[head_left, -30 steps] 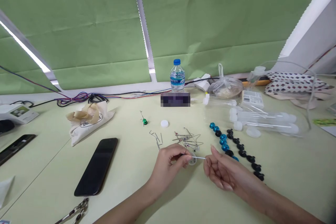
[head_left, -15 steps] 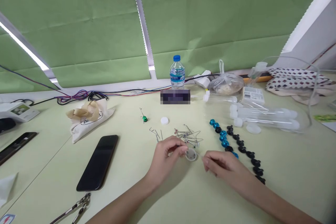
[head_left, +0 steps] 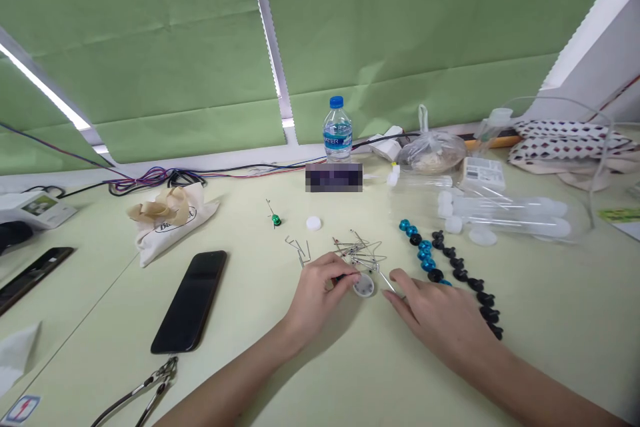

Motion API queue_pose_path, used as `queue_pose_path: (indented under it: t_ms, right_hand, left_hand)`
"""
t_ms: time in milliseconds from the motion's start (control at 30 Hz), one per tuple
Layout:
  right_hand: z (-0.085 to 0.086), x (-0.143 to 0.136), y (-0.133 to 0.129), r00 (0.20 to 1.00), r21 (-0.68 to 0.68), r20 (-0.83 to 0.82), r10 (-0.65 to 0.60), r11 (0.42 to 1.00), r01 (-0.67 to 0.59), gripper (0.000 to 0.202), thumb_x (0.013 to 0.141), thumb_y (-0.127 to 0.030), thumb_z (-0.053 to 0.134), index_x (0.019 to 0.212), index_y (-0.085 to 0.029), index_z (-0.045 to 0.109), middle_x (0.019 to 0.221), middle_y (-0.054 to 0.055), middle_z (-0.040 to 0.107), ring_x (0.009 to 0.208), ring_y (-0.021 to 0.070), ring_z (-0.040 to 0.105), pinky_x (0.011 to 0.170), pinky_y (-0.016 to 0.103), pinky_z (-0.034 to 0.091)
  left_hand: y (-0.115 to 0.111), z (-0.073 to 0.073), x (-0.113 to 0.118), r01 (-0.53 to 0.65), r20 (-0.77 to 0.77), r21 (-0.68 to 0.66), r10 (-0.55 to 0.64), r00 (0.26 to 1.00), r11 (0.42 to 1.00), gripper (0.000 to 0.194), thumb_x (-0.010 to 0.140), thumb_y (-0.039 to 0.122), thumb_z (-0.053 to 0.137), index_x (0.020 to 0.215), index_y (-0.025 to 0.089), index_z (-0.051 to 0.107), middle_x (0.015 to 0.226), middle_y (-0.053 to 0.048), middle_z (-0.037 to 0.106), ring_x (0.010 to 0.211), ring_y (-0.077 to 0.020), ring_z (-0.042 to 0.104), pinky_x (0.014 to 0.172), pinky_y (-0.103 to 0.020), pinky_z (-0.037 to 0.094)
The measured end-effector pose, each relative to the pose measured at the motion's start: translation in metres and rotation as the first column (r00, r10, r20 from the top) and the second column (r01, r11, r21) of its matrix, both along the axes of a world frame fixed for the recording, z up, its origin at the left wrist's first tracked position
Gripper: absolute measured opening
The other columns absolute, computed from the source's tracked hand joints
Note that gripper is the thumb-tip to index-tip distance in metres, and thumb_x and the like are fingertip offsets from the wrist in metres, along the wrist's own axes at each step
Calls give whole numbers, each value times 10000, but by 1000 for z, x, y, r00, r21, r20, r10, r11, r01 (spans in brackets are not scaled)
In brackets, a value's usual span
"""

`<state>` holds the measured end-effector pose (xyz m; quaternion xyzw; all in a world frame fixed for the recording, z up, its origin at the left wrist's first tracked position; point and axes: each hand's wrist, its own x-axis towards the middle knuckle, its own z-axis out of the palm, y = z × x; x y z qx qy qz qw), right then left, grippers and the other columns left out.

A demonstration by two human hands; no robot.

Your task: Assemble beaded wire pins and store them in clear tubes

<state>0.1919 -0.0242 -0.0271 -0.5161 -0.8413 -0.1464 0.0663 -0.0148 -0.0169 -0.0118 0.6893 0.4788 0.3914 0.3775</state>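
Observation:
My left hand (head_left: 320, 297) is closed in a pinch beside a small round clear dish (head_left: 363, 285) with tiny dark bits in it. A small dark thing shows at its fingertips, too small to name. My right hand (head_left: 443, 310) has a thin metal wire (head_left: 386, 279) between thumb and forefinger, slanting up toward the dish's far right side. Just beyond the dish lies a pile of bent metal wires (head_left: 357, 250) with small beads on some ends. Several loose wire pieces (head_left: 299, 250) lie left of the pile.
A white cap (head_left: 313, 223) and a green bead on a wire (head_left: 276, 219) lie farther back. Right of my hands run rows of blue and black pieces (head_left: 424, 255) and black pieces (head_left: 459, 275). Clear tubes (head_left: 510, 217), a water bottle (head_left: 337, 130) and a phone (head_left: 190, 300) surround the area.
My right hand has shifted slightly up, its thumb and forefinger farther apart, and the metal wire between them now shows clearly. My left hand keeps its pinch by the dish. The view has tilted slightly.

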Motion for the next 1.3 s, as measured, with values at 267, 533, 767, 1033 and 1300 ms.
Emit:
queue_pose_path:
  t_ms: [267,533,767,1033,1300]
  right_hand:
    - [0,2,0,995,90,-83,59,995,-52,339,964,-332,295,837,-187,574,431,-20,573,340,168,546,438,247,84]
    - [0,3,2,995,81,-87,48,996,-41,436,984,-392,221,807,-182,560,429,-13,559,341,177,548,401,256,129]
    - [3,3,2,927,57,-306,216,976,-208,357,995,-368,242,1060,-175,535,708,27,634,557,165,605,471,262,364]
    - [21,-6,-6,647,-436,-757,-86,805,-403,232,965,-310,353,1056,-226,549,790,12,582,639,136,533,571,249,419]
    - [43,-12,37,552,-487,-795,-252,807,-333,357,941,-360,342,921,-151,631,714,19,575,609,130,524,557,242,425]
  left_hand:
    - [-1,-11,6,51,-328,144,-1,945,988,239,909,192,469,871,217,703,799,-15,568,686,-126,528,608,-250,397]
    - [-1,-11,8,81,-377,185,-6,926,979,260,925,199,437,918,225,696,804,-21,563,716,-134,546,643,-254,432]
    - [-4,-14,6,103,-389,341,41,920,935,254,920,183,436,875,207,685,786,-28,551,702,-136,527,615,-249,428]
    - [-3,-6,3,98,-417,319,47,908,943,246,914,209,453,867,214,694,770,-25,547,685,-139,533,595,-250,424]
    - [16,13,-30,-123,-40,69,126,991,990,59,791,209,618,814,206,672,814,-17,637,734,-159,595,673,-270,454]
